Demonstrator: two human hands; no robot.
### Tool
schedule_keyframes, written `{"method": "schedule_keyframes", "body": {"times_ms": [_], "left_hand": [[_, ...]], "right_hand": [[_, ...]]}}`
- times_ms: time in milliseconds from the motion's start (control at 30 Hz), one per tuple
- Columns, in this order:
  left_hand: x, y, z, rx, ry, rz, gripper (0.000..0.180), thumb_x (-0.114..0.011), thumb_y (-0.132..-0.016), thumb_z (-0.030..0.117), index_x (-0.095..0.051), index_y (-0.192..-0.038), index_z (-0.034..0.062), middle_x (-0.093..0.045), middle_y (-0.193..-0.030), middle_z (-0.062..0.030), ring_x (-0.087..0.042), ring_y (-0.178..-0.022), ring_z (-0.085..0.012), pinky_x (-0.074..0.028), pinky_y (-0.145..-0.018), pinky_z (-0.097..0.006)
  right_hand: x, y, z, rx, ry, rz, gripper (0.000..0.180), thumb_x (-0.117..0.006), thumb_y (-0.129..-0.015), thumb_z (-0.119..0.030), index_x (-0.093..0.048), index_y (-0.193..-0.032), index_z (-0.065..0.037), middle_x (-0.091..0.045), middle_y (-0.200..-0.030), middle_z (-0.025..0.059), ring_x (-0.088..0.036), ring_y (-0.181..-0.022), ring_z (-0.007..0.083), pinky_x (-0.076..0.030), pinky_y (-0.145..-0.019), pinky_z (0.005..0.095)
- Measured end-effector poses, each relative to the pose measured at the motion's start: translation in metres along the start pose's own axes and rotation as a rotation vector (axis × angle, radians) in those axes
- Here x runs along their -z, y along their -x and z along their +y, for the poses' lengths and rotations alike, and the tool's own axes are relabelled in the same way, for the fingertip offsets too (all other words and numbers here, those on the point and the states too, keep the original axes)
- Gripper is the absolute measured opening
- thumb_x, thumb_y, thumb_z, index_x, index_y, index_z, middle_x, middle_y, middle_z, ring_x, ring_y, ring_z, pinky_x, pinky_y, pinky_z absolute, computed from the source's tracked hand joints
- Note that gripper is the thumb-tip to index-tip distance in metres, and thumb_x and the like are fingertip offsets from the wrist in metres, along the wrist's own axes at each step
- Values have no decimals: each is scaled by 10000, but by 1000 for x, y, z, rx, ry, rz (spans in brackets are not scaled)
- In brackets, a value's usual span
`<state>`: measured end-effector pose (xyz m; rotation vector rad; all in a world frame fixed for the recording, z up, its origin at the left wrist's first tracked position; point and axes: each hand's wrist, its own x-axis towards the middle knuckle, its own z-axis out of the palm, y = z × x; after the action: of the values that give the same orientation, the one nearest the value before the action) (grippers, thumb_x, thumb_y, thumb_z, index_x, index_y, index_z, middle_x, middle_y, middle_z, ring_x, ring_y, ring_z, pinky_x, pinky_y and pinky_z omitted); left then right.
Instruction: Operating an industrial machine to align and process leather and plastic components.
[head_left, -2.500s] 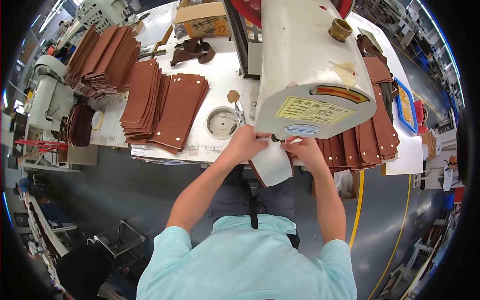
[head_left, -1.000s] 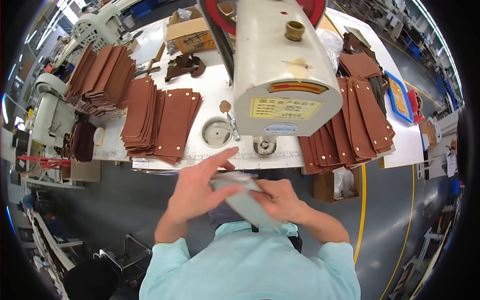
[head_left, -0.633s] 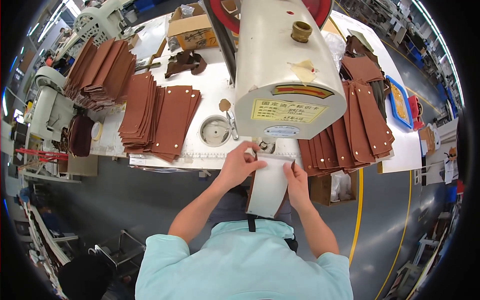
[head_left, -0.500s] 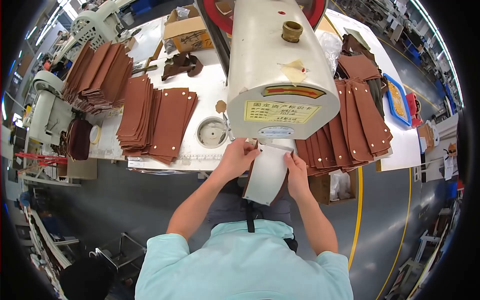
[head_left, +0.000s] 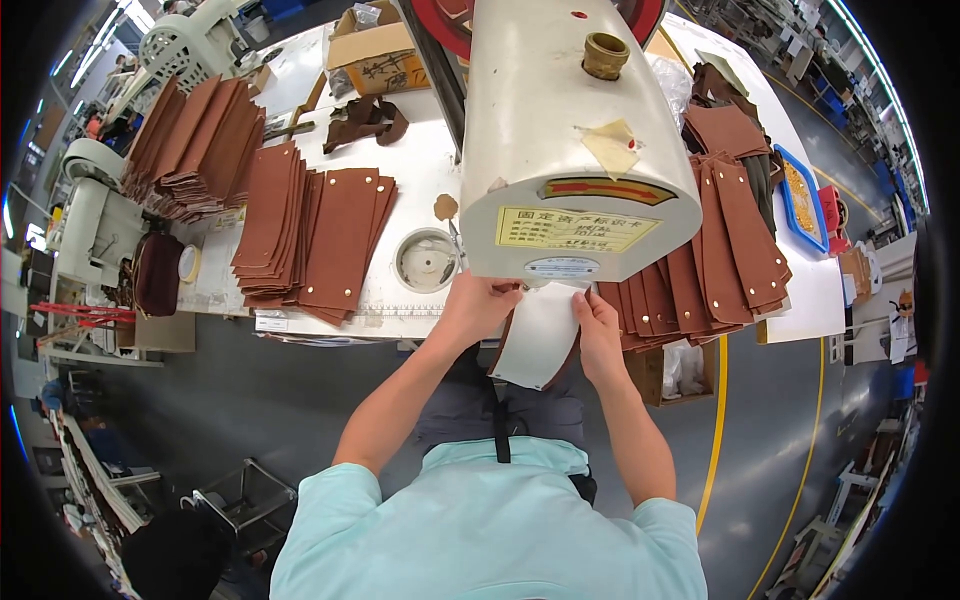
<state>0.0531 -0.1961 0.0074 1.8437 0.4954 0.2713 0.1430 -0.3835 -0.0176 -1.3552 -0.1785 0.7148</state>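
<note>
Between my hands is a leather piece, its pale side up and brown showing along its edges. Small studs show at its lower corners. My left hand pinches its upper left corner, fingers together. On the opposite edge, my right hand grips with the thumb on top. The far end of the piece lies under the head of a large cream press machine, which hides whatever is beneath it. A stack of brown leather pieces with studs lies right of the machine, close to my right hand.
Left of the machine sit another studded brown stack and a taller leather pile. A round recess is set in the white table. Farther back stands a cardboard box. A blue tray of small golden parts lies at the right.
Both hands have pushed the leather piece slightly forward, farther under the machine head. My left hand's fingers have drawn in closer at the corner. The view has shifted a little.
</note>
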Motion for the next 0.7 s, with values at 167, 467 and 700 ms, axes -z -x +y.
{"method": "schedule_keyframes", "body": {"times_ms": [167,467,700], "left_hand": [[1,-1,-4,83,75,-8,211,-687,-817,20,-721,-1023,-9,-713,-770,-94,-662,-684,-159,-525,-664,-296],[17,8,-4,214,175,-122,270,-731,-795,67,-717,-1054,-9,-707,-822,-96,-636,-672,-126,-524,-656,-300],[49,10,18,120,-32,-293,349,-719,-815,90,-713,-1149,-10,-739,-944,-116,-648,-686,-128,-531,-672,-304]], "right_hand": [[4,4,-8,-82,-56,-12,281,-502,-1066,-160,-631,-1201,49,-699,-1059,52,-621,-896,88,-499,-808,251],[-1,-2,-4,40,93,17,253,-554,-1018,-105,-652,-1167,74,-707,-1018,57,-624,-870,89,-497,-764,238],[-40,-23,-44,-125,254,-178,249,-661,-897,-5,-658,-1137,60,-705,-997,99,-667,-867,145,-537,-732,287]]}}
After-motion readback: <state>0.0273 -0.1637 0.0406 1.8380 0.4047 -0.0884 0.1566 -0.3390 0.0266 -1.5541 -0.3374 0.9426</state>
